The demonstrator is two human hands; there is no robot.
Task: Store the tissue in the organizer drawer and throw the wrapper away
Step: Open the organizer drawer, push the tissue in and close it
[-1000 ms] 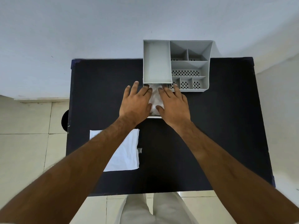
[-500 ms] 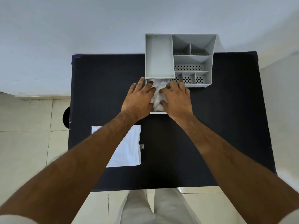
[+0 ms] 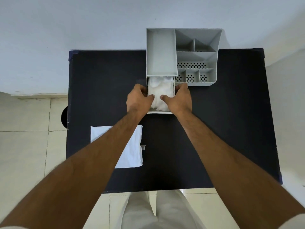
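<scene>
A grey plastic desk organizer (image 3: 196,55) with several open compartments, some with perforated floors, stands at the far edge of a black rectangular table (image 3: 231,121). Its small white drawer (image 3: 160,112) is pulled out toward the person and holds the crumpled white tissue (image 3: 160,91), which fills it. The left hand (image 3: 138,98) grips the drawer's left wall, thumb pressing the tissue. The right hand (image 3: 179,98) grips the right wall the same way, fingers curled outside. A flat white plastic wrapper (image 3: 133,146) lies on the table near the left forearm.
</scene>
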